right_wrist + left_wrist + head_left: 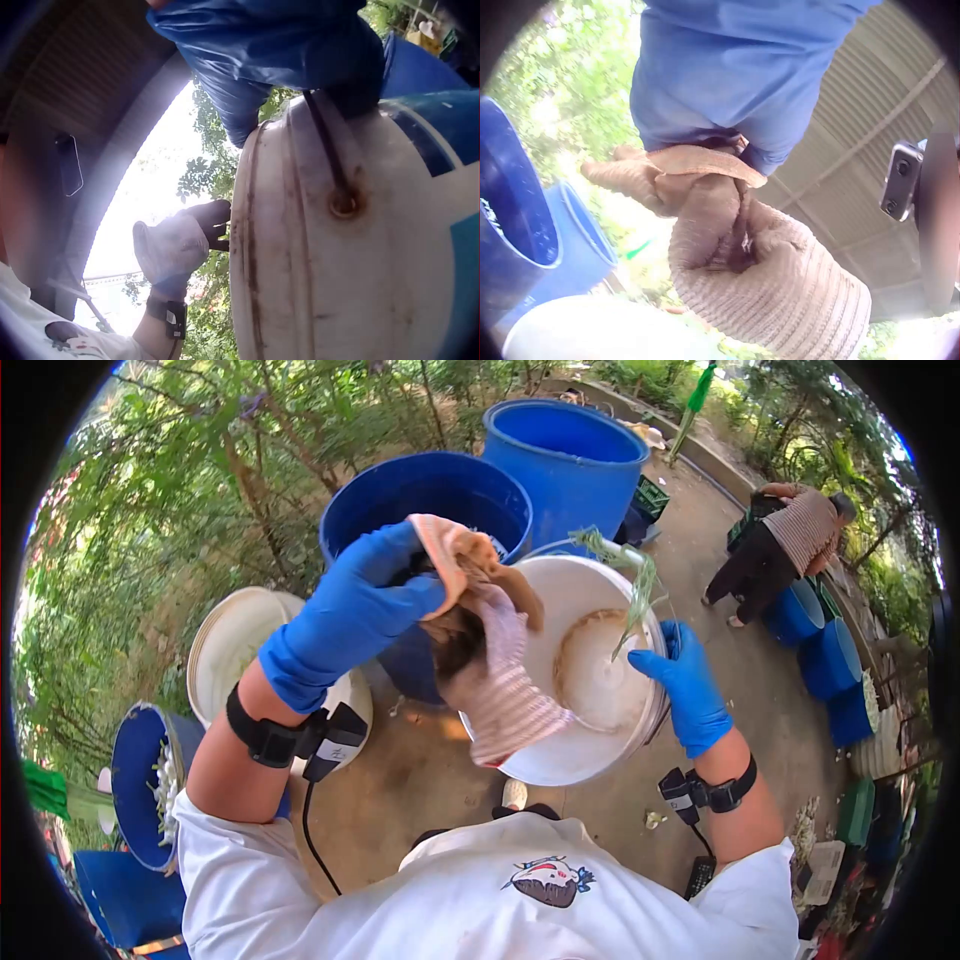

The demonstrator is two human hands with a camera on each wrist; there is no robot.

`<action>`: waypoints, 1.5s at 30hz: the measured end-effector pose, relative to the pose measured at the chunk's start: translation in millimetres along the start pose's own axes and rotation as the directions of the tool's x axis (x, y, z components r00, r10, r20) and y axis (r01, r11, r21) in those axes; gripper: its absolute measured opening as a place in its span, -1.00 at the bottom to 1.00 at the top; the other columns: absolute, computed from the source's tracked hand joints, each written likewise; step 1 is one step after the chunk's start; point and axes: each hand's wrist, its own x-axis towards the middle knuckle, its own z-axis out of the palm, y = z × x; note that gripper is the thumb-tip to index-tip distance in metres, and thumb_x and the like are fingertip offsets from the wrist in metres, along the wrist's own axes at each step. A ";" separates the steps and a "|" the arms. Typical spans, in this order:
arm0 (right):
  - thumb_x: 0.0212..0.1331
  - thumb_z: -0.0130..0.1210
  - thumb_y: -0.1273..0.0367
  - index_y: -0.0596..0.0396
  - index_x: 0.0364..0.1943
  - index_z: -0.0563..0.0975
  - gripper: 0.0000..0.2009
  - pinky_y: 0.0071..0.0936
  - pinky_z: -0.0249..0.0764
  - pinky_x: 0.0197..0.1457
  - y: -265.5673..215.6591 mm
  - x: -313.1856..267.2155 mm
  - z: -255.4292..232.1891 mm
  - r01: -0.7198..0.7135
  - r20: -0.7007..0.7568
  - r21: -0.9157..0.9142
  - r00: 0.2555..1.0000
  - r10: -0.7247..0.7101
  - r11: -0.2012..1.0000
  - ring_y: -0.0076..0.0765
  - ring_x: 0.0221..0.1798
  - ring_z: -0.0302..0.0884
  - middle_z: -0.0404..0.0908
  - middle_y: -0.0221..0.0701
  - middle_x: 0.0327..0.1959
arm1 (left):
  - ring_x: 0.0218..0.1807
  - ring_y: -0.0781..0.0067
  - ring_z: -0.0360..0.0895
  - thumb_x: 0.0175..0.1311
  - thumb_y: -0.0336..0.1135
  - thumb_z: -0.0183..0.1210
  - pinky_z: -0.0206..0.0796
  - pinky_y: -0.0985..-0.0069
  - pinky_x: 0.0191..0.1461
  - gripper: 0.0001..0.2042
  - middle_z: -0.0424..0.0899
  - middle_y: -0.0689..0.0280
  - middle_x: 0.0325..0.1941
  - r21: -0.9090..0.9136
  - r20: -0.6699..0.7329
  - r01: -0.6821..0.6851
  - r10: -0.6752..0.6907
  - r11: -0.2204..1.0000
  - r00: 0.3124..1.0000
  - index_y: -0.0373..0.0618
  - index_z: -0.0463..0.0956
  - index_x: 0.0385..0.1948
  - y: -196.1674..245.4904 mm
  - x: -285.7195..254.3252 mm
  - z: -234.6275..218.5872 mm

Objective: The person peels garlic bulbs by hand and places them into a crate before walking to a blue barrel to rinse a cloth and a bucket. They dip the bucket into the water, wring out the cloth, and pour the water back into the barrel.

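Soiled knitted work gloves (505, 695), striped pinkish-white with brown and dark patches, hang from my blue-gloved left hand (350, 610), pinched by the cuff; the left wrist view shows the ribbed fabric (780, 292) below the fingers. My right hand (690, 695), also blue-gloved, grips the rim of a white bucket (540, 760), thumb on the inner side. The bucket is tilted, its inside facing up toward me, with a brown ring on its bottom. In the right wrist view the bucket's outer wall (375, 277) has a rusty handle joint. Green plant strands (640, 595) lie over the rim.
Two large blue barrels (570, 435) stand ahead. White tubs (225, 650) and a blue tub (135, 785) are at the left. On the right, a person in a striped top (800, 530) bends near several blue bins (830, 660). Shoes (514, 793) show below the bucket.
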 end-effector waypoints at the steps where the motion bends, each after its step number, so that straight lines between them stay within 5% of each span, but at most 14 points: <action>1: -0.12 0.27 0.37 0.24 -0.10 0.36 -0.53 -0.54 0.38 -0.08 -15.8 14.2 -8.5 0.069 -0.043 -0.009 0.997 -0.069 0.998 -0.48 -0.20 0.42 0.46 -0.34 -0.22 | 0.01 0.59 0.36 0.11 -0.47 0.06 0.13 0.59 0.16 -0.63 0.48 0.37 -0.04 0.023 0.059 -0.021 0.019 1.000 0.998 -0.20 0.36 0.02 8.1 23.4 8.2; 4: -0.10 0.27 0.36 0.26 -0.11 0.37 -0.54 -0.54 0.38 -0.09 -65.8 54.7 -19.1 0.193 -0.047 0.025 0.980 -0.191 0.981 -0.50 -0.22 0.42 0.47 -0.35 -0.24 | -0.14 0.62 0.41 0.11 -0.50 0.05 0.26 0.59 -0.03 -0.76 0.53 0.39 -0.20 0.089 0.097 -0.108 0.099 0.990 0.990 -0.17 0.45 -0.15 -2.5 83.4 20.0; 7: -0.09 0.26 0.33 0.27 -0.13 0.38 -0.55 -0.54 0.39 -0.11 -98.1 106.3 -6.6 0.288 0.029 0.111 0.956 -0.292 0.951 -0.52 -0.23 0.43 0.48 -0.34 -0.25 | -0.32 0.24 0.52 0.03 -0.49 0.07 0.36 0.48 -0.18 -0.87 0.59 0.22 -0.35 0.701 -0.028 -0.256 0.386 0.665 0.922 -0.17 0.51 -0.36 -30.0 124.2 -0.4; 11: -0.10 0.27 0.30 0.29 -0.14 0.39 -0.54 -0.52 0.40 -0.15 -109.2 198.5 45.7 0.389 0.123 0.023 0.913 -0.388 0.921 -0.51 -0.23 0.44 0.49 -0.29 -0.25 | -0.48 0.28 0.42 0.04 -0.46 0.10 0.28 0.44 -0.36 -0.88 0.52 0.15 -0.49 0.820 0.172 -0.148 0.008 0.552 0.985 -0.22 0.47 -0.37 -83.5 157.1 -72.3; 15: -0.17 0.29 0.22 0.36 -0.14 0.38 -0.44 -0.43 0.42 -0.17 -80.7 308.9 131.8 0.499 0.287 -0.018 0.833 -0.473 0.867 -0.39 -0.25 0.48 0.51 -0.18 -0.25 | -0.31 0.61 0.46 0.08 -0.43 0.16 0.35 0.57 -0.19 -0.69 0.60 0.22 -0.27 0.729 -0.196 0.342 -0.298 0.593 0.934 -0.19 0.47 -0.08 -101.0 168.0 -132.7; 18: -0.32 0.30 0.10 0.33 -0.05 0.35 -0.28 -0.31 0.41 -0.06 -73.6 361.2 191.7 0.535 0.421 -0.463 0.834 -0.356 0.707 -0.07 -0.17 0.52 0.52 -0.04 -0.18 | -0.18 0.59 0.46 0.09 -0.52 0.14 0.35 0.59 -0.07 -0.69 0.56 0.30 -0.15 0.328 -0.250 0.134 -0.051 0.935 0.967 -0.22 0.46 -0.07 -174.0 150.4 -180.3; 23: -0.31 0.26 0.09 0.30 -0.06 0.37 -0.30 -0.28 0.41 -0.03 -3.6 428.1 262.1 0.583 0.546 -0.602 0.799 -0.250 0.546 -0.01 -0.13 0.50 0.49 0.00 -0.15 | -0.03 0.59 0.41 0.13 -0.56 0.11 0.25 0.60 0.11 -0.62 0.51 0.36 -0.05 -0.101 -0.402 0.287 -0.303 0.952 0.864 -0.18 0.38 0.04 -247.6 117.5 -210.8; 24: -0.31 0.25 0.08 0.31 -0.04 0.36 -0.28 -0.26 0.42 -0.04 4.9 430.9 271.5 0.565 0.564 -0.697 0.812 -0.149 0.441 0.00 -0.15 0.51 0.50 0.00 -0.16 | -0.03 0.59 0.41 0.13 -0.56 0.11 0.25 0.60 0.11 -0.62 0.51 0.36 -0.05 -0.122 -0.401 0.310 -0.333 0.943 0.853 -0.18 0.38 0.04 -262.4 111.8 -214.2; 26: -0.31 0.27 0.10 0.23 -0.04 0.35 -0.31 -0.20 0.43 -0.05 28.5 436.5 292.5 0.537 0.565 -0.718 0.821 -0.079 0.443 0.05 -0.14 0.51 0.51 -0.01 -0.18 | -0.01 0.29 0.47 0.08 -0.49 0.17 0.26 0.50 0.12 -0.61 0.50 0.20 -0.02 0.500 -0.432 0.197 0.046 0.843 0.901 -0.17 0.38 0.01 -297.4 92.9 -215.8; 28: -0.29 0.25 0.08 0.21 -0.06 0.35 -0.33 -0.18 0.44 -0.08 45.0 438.5 312.5 0.569 0.577 -0.717 0.808 -0.114 0.403 0.06 -0.17 0.52 0.51 -0.03 -0.20 | -0.01 0.49 0.43 0.13 -0.52 0.12 0.23 0.55 0.13 -0.65 0.52 0.30 -0.05 0.324 -0.433 0.283 -0.125 0.903 0.893 -0.20 0.39 0.00 -321.1 82.6 -214.2; 34: -0.33 0.25 0.10 0.31 -0.08 0.34 -0.30 -0.22 0.47 -0.12 42.4 422.7 345.0 0.605 0.668 -0.631 0.742 -0.057 0.486 0.11 -0.22 0.53 0.50 0.05 -0.23 | -0.02 0.25 0.48 0.09 -0.42 0.17 0.28 0.47 0.09 -0.68 0.54 0.16 -0.07 0.109 -0.578 0.433 -0.297 0.895 0.760 -0.16 0.45 -0.06 -328.2 76.1 -200.9; 39: -0.36 0.27 0.11 0.33 -0.01 0.31 -0.23 -0.30 0.43 -0.02 54.7 429.6 349.1 0.634 0.715 -0.545 0.693 -0.090 0.549 0.06 -0.09 0.48 0.46 0.07 -0.13 | 0.00 0.47 0.44 0.13 -0.43 0.15 0.23 0.55 0.11 -0.66 0.55 0.27 -0.08 0.106 -0.623 0.503 -0.337 0.858 0.706 -0.16 0.42 -0.01 -310.3 68.3 -191.6; 44: -0.28 0.29 0.24 0.31 -0.08 0.35 -0.38 -0.30 0.44 -0.08 38.2 484.6 318.8 0.561 0.550 -0.087 0.716 -0.430 0.823 -0.06 -0.21 0.52 0.51 -0.07 -0.25 | 0.08 0.47 0.38 0.15 -0.37 0.15 0.16 0.49 0.18 -0.58 0.49 0.25 0.02 0.210 -0.700 0.543 -0.263 0.813 0.664 -0.16 0.34 0.08 -300.6 70.5 -187.7; 45: -0.24 0.29 0.27 0.29 -0.07 0.37 -0.41 -0.33 0.45 -0.11 25.9 490.4 305.1 0.354 0.519 -0.146 0.822 -0.233 0.924 -0.16 -0.22 0.53 0.52 -0.11 -0.25 | 0.12 0.37 0.36 0.15 -0.33 0.16 0.14 0.47 0.20 -0.55 0.42 0.20 0.10 0.087 -0.745 0.587 -0.339 0.805 0.574 -0.20 0.31 0.09 -302.9 73.9 -188.8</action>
